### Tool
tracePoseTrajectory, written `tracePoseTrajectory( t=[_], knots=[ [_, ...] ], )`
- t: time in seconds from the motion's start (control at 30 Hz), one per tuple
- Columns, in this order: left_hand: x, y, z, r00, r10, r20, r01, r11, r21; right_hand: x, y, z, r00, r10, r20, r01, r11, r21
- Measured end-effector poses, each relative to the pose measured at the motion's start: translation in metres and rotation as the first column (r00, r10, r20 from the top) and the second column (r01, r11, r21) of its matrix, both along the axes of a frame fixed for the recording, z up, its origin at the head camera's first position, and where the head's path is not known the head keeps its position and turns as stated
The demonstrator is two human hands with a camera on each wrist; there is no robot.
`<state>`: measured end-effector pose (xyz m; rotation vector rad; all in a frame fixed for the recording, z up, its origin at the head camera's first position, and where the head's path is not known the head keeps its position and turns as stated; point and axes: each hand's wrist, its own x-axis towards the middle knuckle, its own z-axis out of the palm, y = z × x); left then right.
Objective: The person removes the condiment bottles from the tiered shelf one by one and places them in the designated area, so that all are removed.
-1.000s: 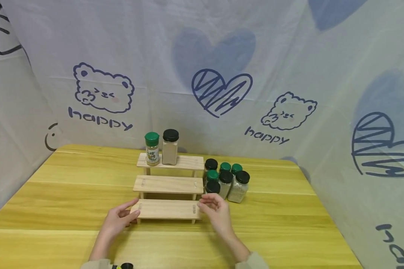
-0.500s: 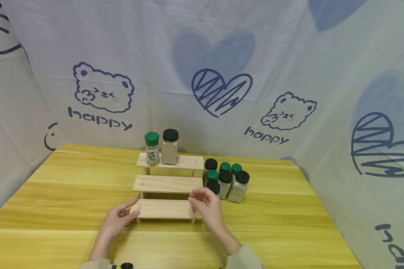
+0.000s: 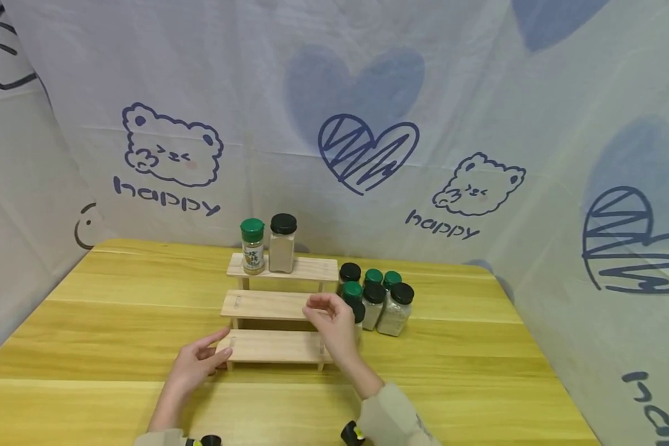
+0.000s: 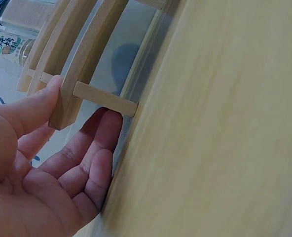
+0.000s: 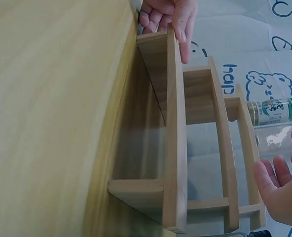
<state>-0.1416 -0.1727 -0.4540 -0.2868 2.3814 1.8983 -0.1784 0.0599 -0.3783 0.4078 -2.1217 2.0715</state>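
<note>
A three-tier wooden rack (image 3: 275, 345) stands on the table. At its left end my left hand (image 3: 195, 365) grips the lowest shelf; in the left wrist view the thumb lies on the shelf (image 4: 67, 106) and the other fingers curl below, beside the leg (image 4: 105, 98). Over the right end of the middle shelf (image 3: 273, 305) hovers my right hand (image 3: 336, 328), fingers loosely bent, holding nothing. On the top shelf stand a green-capped spice jar (image 3: 253, 251) and a black-capped spice jar (image 3: 282, 248), side by side at the left and middle.
Right of the rack stand several more spice jars (image 3: 396, 313) with green or black caps, partly behind my right hand. A printed cloth (image 3: 368, 80) hangs behind the wooden table (image 3: 468, 371).
My right hand has moved up and left, from the right end of the lowest shelf to over the middle shelf. The left hand and the jars stay put.
</note>
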Motion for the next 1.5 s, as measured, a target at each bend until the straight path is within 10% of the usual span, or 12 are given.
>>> tracePoseTrajectory(
  t=[1.07,1.5],
  knots=[
    [0.0,0.0,-0.001,1.0,0.004,-0.007,-0.004,1.0,-0.005,-0.043,-0.021,0.016,0.985,-0.046,-0.169,0.045,0.999,-0.014],
    [0.0,0.0,0.0,1.0,0.006,-0.023,-0.006,1.0,0.013,-0.086,-0.033,-0.001,0.991,-0.057,-0.124,0.056,0.998,-0.013]
  ],
)
